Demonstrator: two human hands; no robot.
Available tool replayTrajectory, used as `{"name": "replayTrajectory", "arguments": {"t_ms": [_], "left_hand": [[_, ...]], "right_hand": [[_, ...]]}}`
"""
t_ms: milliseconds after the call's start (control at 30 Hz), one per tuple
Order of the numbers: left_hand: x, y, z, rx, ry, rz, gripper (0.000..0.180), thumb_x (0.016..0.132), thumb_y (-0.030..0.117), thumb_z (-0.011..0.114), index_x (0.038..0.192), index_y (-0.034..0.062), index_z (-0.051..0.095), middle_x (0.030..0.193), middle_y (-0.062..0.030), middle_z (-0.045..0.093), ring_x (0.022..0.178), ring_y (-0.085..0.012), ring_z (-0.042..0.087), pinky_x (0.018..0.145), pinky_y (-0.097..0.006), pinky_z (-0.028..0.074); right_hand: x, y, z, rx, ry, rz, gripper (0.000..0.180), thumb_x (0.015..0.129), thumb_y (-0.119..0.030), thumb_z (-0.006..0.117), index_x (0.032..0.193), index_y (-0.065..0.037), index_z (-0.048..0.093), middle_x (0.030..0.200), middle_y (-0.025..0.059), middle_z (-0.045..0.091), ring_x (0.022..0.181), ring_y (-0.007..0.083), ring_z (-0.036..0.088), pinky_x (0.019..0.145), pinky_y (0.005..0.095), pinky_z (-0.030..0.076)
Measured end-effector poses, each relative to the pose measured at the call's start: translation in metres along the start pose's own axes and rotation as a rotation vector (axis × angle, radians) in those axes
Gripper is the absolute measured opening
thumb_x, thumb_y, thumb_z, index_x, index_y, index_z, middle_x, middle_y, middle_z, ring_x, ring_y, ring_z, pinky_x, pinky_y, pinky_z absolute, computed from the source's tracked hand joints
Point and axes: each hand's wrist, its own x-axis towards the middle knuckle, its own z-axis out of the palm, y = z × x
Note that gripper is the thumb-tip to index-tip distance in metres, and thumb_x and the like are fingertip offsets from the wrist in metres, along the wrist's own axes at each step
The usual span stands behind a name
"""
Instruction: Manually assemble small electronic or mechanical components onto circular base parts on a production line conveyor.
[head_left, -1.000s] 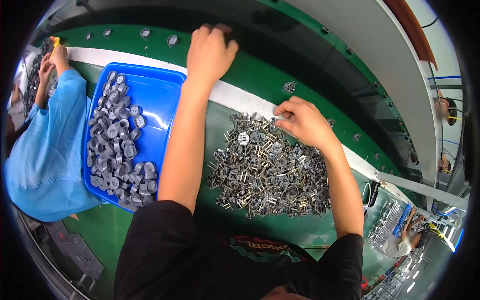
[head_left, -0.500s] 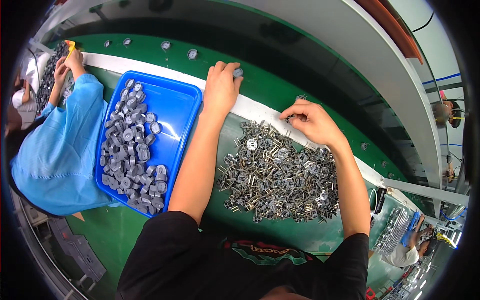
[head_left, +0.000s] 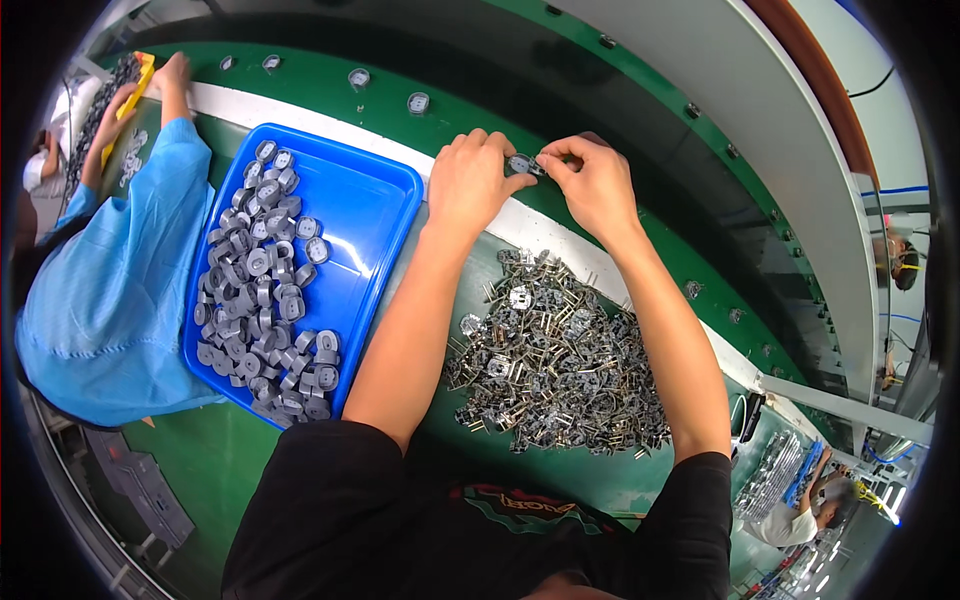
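Note:
Above the green conveyor belt (head_left: 440, 122), my two hands meet fingertip to fingertip. My left hand (head_left: 468, 182) is closed on a round grey plastic housing (head_left: 520, 164), held between thumb and fingers. Pinched in my right hand (head_left: 592, 182) is a small dark part with metal (head_left: 538, 168), right against the housing; its details are too small to make out. Between my forearms lies a heap of dark plug inserts with metal pins (head_left: 560, 360). To the left of my left forearm, a blue tray (head_left: 365, 225) holds many loose grey housings (head_left: 258, 262).
A white ledge (head_left: 560, 232) runs along the belt's near side. Several housings (head_left: 418, 103) sit spaced out on the belt at the left, and pinned parts (head_left: 692, 289) at the right. A co-worker in a blue sleeve (head_left: 120, 270) works at the left beside a yellow-edged tray (head_left: 140, 75).
My right hand has moved left and away from above the heap, bringing its part against the housing. My left hand has shifted slightly right. Housings on the belt have moved right.

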Motion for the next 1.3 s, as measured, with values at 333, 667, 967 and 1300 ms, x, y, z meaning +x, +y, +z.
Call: {"name": "replayTrajectory", "arguments": {"t_ms": [333, 667, 967, 1300], "left_hand": [[0.0, 0.001, 0.002, 0.017, -0.003, -0.005, 0.038, 0.069, 0.036, 0.087, 0.091, 0.008, 0.074, 0.086, -0.0075, 0.069, 0.085, -0.0274, 0.067, 0.077, -0.041, 0.053], [0.002, 0.0, -0.003, 0.008, -0.076, 0.037, 0.038, 0.071, 0.033, 0.084, 0.098, 0.0087, 0.074, 0.093, -0.0076, 0.069, 0.092, -0.0286, 0.064, 0.084, -0.043, 0.052], [0.008, -0.013, 0.004, -0.134, 0.285, 0.008, 0.051, 0.083, 0.011, 0.065, 0.133, 0.0024, 0.058, 0.131, -0.021, 0.057, 0.125, -0.0396, 0.048, 0.106, -0.047, 0.042], [0.008, -0.018, 0.005, -0.153, 0.195, -0.012, 0.049, 0.08, -0.009, 0.061, 0.127, 0.0035, 0.064, 0.132, -0.0174, 0.06, 0.125, -0.0361, 0.052, 0.108, -0.043, 0.042]], "right_hand": [[0.008, 0.01, 0.027, -0.083, -0.004, 0.021, 0.012, 0.088, -0.018, 0.073, 0.09, -0.006, 0.071, 0.088, 0.0076, 0.07, 0.08, 0.0295, 0.068, 0.071, 0.0425, 0.052], [0.0, 0.012, 0.031, -0.216, 0.016, -0.027, 0.01, 0.09, -0.019, 0.07, 0.091, -0.01, 0.068, 0.089, 0.0048, 0.069, 0.081, 0.03, 0.067, 0.07, 0.0422, 0.052], [-0.03, 0.004, -0.033, 0.013, -0.343, -0.04, 0.026, 0.085, -0.014, 0.068, 0.109, -0.007, 0.072, 0.091, 0.0089, 0.066, 0.083, 0.026, 0.065, 0.076, 0.0392, 0.053], [-0.05, 0.01, -0.041, 0.095, -0.612, -0.175, 0.018, 0.082, -0.005, 0.068, 0.099, -0.003, 0.075, 0.095, 0.0074, 0.068, 0.084, 0.0226, 0.066, 0.076, 0.0355, 0.053]]}}
